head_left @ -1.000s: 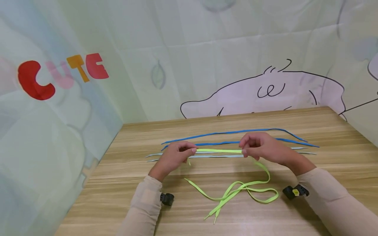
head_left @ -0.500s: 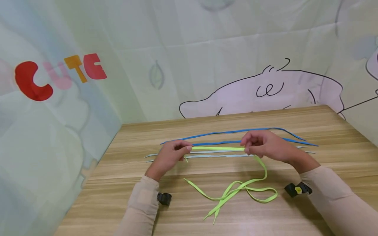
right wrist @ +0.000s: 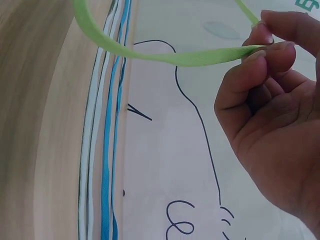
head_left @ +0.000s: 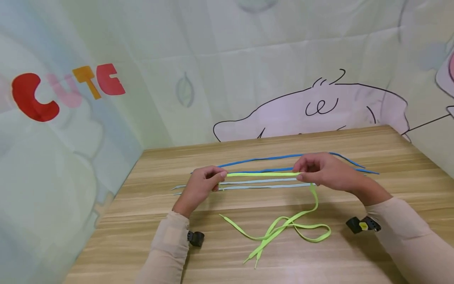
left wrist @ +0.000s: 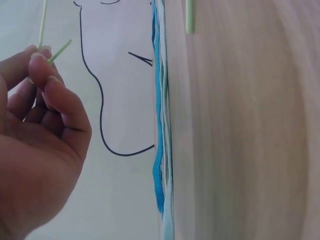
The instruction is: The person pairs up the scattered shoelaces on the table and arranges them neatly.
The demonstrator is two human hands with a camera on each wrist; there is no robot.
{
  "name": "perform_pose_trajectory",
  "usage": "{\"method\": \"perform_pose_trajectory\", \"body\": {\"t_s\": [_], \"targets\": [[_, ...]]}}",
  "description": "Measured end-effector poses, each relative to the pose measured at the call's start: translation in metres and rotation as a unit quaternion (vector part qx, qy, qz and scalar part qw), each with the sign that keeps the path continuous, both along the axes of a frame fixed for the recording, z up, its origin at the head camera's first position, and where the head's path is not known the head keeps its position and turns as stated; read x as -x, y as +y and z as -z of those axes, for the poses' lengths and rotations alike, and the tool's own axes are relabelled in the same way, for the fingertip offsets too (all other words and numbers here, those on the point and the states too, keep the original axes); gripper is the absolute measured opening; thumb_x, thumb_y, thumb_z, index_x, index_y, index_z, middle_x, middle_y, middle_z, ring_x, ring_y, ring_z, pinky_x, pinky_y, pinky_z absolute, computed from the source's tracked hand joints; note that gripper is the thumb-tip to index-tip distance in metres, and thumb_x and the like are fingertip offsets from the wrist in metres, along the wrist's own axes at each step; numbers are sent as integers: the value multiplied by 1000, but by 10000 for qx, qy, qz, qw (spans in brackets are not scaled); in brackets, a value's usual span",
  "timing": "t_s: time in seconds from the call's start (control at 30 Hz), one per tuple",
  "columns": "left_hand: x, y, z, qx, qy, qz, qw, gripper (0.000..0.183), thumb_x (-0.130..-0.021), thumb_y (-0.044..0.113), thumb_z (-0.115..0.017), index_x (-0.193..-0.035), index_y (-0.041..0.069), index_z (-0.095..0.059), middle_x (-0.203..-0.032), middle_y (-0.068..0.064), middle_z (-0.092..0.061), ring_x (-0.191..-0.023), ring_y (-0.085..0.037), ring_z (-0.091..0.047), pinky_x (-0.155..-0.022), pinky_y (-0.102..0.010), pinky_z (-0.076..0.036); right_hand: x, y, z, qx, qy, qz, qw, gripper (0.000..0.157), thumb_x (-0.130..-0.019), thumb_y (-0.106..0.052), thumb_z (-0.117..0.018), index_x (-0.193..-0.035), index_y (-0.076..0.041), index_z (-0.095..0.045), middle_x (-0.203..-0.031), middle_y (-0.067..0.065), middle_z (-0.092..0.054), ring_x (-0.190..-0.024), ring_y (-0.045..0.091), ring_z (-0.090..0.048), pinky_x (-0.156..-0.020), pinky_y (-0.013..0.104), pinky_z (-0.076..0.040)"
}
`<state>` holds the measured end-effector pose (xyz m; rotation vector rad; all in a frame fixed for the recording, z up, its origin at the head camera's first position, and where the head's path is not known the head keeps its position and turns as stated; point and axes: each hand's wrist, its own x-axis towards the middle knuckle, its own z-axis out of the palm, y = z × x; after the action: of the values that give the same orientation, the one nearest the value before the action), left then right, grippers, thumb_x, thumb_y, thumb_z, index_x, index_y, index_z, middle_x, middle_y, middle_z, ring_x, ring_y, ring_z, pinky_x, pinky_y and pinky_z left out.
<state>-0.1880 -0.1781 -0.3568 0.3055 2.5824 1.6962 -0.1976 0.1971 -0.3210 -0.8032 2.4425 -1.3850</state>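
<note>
Between my two hands a neon yellow-green shoelace (head_left: pixel 262 174) is stretched straight above the table. My left hand (head_left: pixel 200 187) pinches it near one end, and a short tip sticks out past the fingers in the left wrist view (left wrist: pixel 61 51). Thumb and fingertips of my right hand (head_left: pixel 328 173) pinch the lace farther along. From there its slack hangs down to the table, curving broadly in the right wrist view. A loose tangle of yellow-green lace (head_left: pixel 283 228) lies in front of the hands, with several tips showing.
Two blue shoelaces (head_left: pixel 269 158) lie lengthwise across the back of the wooden table (head_left: pixel 170 244). Two pale blue shoelaces (head_left: pixel 262 187) run parallel in front of them. A printed cloth backdrop (head_left: pixel 227 71) stands behind the table and along its left side.
My hands have moved apart and slightly away from me, lengthening the taut stretch of yellow-green lace. It now overlaps the nearer blue lace in the head view. The tangle stays in place.
</note>
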Motion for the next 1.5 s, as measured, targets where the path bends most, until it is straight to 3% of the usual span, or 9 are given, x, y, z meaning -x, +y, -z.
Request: {"method": "perform_pose_trajectory", "body": {"t_s": [0.27, 0.47, 0.6, 0.9, 1.3, 1.5], "targets": [[-2, -2, 0, -94, 57, -214, 9997, 28, -97, 36, -67, -106, 10, -73, -96, -14, -65, -76, -22, -58, -76, -44, -53, -1, 2, -6, -159, 255, 7, 9995, 16, -93, -16, -72, -106, -9, -67, -85, 7, -62, -72, 18, -57, -60, 30, -49], [-2, -4, -3, -208, 187, -376, 9989, 28, -97, 38, -67, -105, 12, -73, -103, -23, -64, -77, -25, -58, -74, -40, -53, -7, 5, -9, -602, 582, 99, 9964, 16, -92, -16, -72, -107, -11, -67, -88, 2, -64, -80, 17, -59, -69, 29, -50], [-1, -6, -4, -271, 251, -497, 9981, 26, -98, 36, -67, -105, 11, -72, -104, -26, -63, -74, -25, -56, -70, -36, -52, -9, 9, -9, -553, 578, 103, 9967, 15, -93, -12, -70, -107, -9, -66, -88, 5, -64, -78, 16, -59, -67, 29, -49], [1, -9, -4, -398, 356, -550, 9971, 29, -98, 35, -66, -106, 8, -72, -95, -12, -64, -74, -23, -55, -68, -30, -51, -9, 23, -16, -635, 746, 124, 9951, 12, -95, -10, -67, -108, -10, -66, -88, 5, -63, -75, 14, -58, -64, 28, -49], [0, -18, -5, -391, 315, -672, 9965, 33, -99, 35, -65, -107, 4, -71, -96, -13, -63, -74, -21, -55, -75, -39, -54, -11, 35, -32, -856, 878, 328, 9919, 13, -96, -15, -68, -109, -13, -66, -86, 3, -64, -73, 17, -57, -60, 30, -48], [3, -21, -6, -327, 192, -730, 9966, 29, -101, 25, -63, -110, -3, -69, -94, -11, -63, -72, -19, -55, -74, -36, -54, -12, 41, -35, -857, 966, 424, 9907, 14, -96, -15, -69, -109, -12, -66, -87, 5, -64, -75, 18, -57, -60, 30, -48]]}}
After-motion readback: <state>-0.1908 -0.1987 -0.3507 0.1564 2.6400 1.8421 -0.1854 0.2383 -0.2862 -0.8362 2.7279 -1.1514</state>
